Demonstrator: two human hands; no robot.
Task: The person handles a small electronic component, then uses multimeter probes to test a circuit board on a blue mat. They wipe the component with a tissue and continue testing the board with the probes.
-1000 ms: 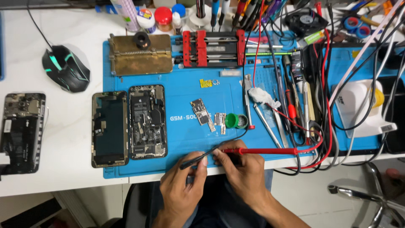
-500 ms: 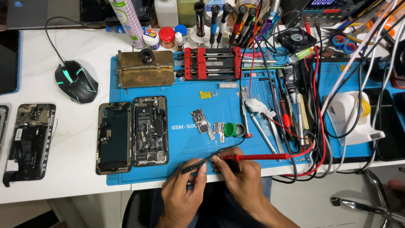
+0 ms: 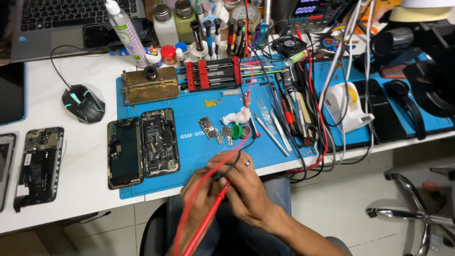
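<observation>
- Head view: both hands have pulled back off the mat's front edge toward the lap, and the camera has swung right since a second ago.
- Right hand has its fingers closed around the red probe, lower centre; left hand sits under it, grip hidden, so I cannot tell.
- Probe handling looks in hand; next comes a steady tip placement on the small board, mid-frame.
- Blue mat on a white desk carries 2 opened phone halves, centre left; black mouse, upper left.
</observation>
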